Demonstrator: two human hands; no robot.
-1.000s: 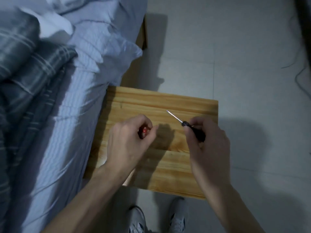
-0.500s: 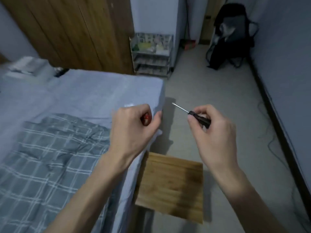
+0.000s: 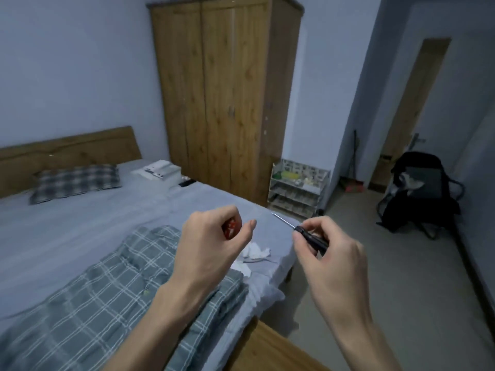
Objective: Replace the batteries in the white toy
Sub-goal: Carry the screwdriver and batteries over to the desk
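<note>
Black-handled screwdriver (image 3: 308,232) in right hand (image 3: 325,253), shaft tip up-left

A: What is the person wearing on the arms?
B: Nothing that shows. Both forearms come up from the bottom edge bare, with no sleeve or cuff in view.
A: Any watch, ring or glove?
B: None on the left hand (image 3: 211,238) or the right hand (image 3: 328,257); the wrists are bare too.
A: And the fingers (image 3: 308,245)?
B: Slim, with short plain nails; a thumbnail shows on the left.
</note>
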